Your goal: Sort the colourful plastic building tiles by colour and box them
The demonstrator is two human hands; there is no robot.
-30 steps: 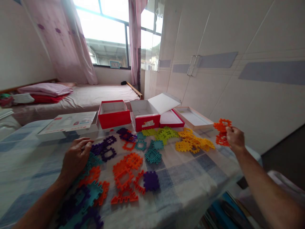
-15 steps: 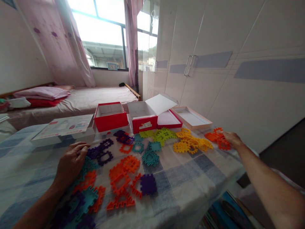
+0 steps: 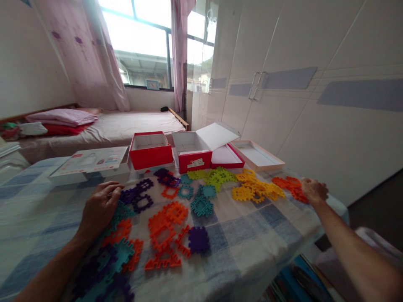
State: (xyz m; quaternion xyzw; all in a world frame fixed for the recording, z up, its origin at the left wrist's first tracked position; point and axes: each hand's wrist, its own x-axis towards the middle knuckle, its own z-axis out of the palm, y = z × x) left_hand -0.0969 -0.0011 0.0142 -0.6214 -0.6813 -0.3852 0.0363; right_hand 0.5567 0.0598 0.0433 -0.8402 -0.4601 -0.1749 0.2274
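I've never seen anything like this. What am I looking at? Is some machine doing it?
No machine: these are a person's bare left hand and right hand, pictured by a camera worn on the head, looking forward and down. On a checked tablecloth lie toothed pieces grouped largely by colour, including yellow pieces and green pieces. The left hand lies close by purple pieces; the right hand is beside an orange cluster. I can't tell whether either holds anything.

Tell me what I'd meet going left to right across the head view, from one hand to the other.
Left hand → leftmost red cardboard box → solid dark-purple notched plastic square → yellow notched plastic pieces → rightmost orange notched plastic pieces → right hand.
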